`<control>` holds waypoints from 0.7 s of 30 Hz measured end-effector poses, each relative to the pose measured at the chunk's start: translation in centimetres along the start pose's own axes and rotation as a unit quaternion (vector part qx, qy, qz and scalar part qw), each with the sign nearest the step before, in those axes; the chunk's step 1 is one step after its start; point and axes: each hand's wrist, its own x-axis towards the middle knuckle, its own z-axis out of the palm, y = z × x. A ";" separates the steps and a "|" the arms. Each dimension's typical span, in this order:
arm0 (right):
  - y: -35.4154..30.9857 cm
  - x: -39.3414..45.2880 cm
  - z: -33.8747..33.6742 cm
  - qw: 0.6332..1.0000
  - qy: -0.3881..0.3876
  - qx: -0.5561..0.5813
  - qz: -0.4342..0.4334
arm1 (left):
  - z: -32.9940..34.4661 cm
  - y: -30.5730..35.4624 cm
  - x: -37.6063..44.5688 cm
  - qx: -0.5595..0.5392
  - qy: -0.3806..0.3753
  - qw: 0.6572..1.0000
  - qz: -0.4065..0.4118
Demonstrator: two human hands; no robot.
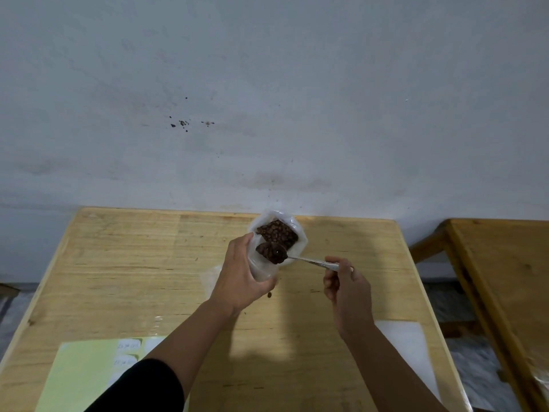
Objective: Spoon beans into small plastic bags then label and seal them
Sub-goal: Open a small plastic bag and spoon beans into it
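Observation:
A large clear bag of dark brown beans (279, 231) stands open near the far edge of the wooden table (148, 263). My left hand (240, 278) grips a small clear plastic bag (263, 267) just in front of it. My right hand (347, 286) pinches the handle of a metal spoon (315, 262). The spoon's bowl, heaped with beans (271, 252), hovers over the small bag's mouth. One loose bean (269, 294) lies on the table below my left hand.
A pale green sheet with white labels (89, 373) lies at the near left. A white sheet (410, 349) lies at the near right. A second wooden table (505, 278) stands to the right across a gap. A grey wall (267, 99) rises behind.

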 end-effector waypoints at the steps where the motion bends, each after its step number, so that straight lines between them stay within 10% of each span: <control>1: 0.0 -0.2 0.1 1.000 -0.013 -0.013 -0.018 | 0.0 0.0 0.0 -0.002 0.000 1.000 0.001; 14: 1.1 1.9 0.7 0.987 0.065 -0.112 -0.091 | -0.1 -0.3 -0.3 -0.037 0.021 0.999 -0.021; 21: 3.4 3.6 3.3 0.995 0.061 -0.071 0.022 | 0.1 -0.2 0.1 -0.032 0.024 0.999 -0.029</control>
